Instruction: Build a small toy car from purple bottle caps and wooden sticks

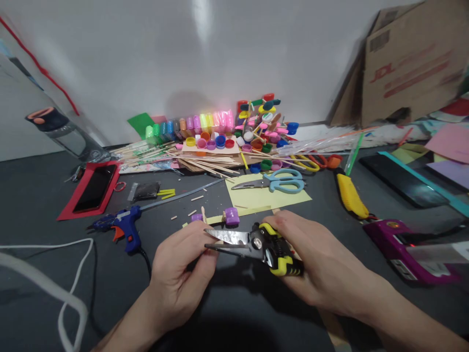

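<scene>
My right hand [311, 254] is wrapped round the handles of black and yellow snips [257, 243], whose blades are parted and point left. At the blade tips, my left hand [186, 269] is closed in a pinch. A short pale bit that looks like a wooden stick [220, 242] shows between its fingers and the blades; the rest of it is hidden. Just beyond the left hand lie a purple bottle cap [231, 216] and a second purple piece [197, 217], with a small wooden stick standing by the latter. Several cut stick pieces [192, 213] are scattered there.
A blue glue gun [128, 229] lies left, near a white cable [73, 293] and a phone [95, 188] on red paper. Light-blue scissors [282, 182] rest on yellow paper. Rightward are a yellow cutter [351, 195] and a purple device [399, 247]. Paint pots [210, 142] and sticks line the back.
</scene>
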